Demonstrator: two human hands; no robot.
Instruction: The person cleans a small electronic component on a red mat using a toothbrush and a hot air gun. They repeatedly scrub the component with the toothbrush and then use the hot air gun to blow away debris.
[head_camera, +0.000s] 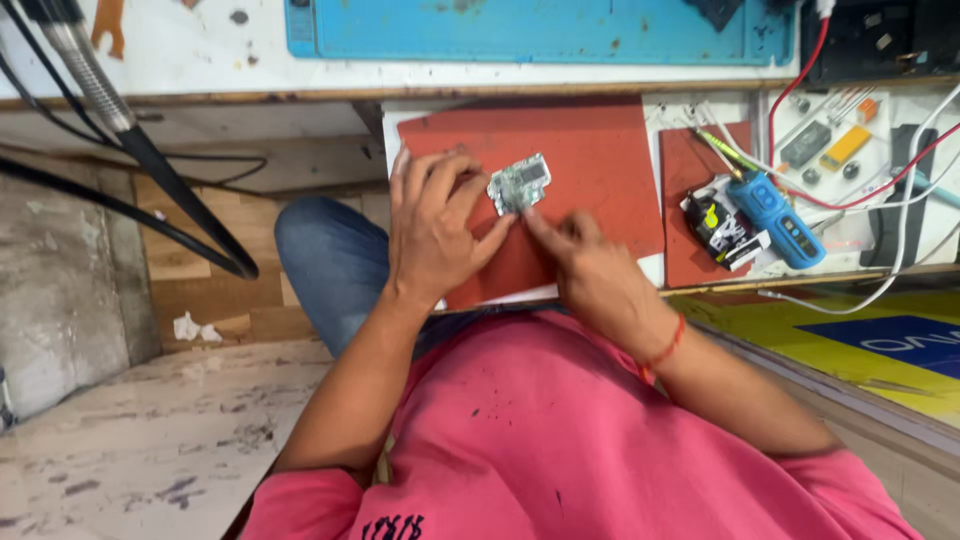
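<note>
Left hand (432, 232) pins the small silvery-green circuit board (519, 184) flat on the red rubber mat (590, 170) mid-tabletop, right hand (590, 268) pokes its near edge with one finger, looks like inspection, steadiness needed next.

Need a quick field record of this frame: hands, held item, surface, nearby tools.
left hand: fingertips on the small circuit board, holding its left edge
right hand: index finger touching the board's lower right edge
surface: red mat, board on it
nearby: blue handheld tool to the right, second red mat under it
cables: red wire, white wire
</note>
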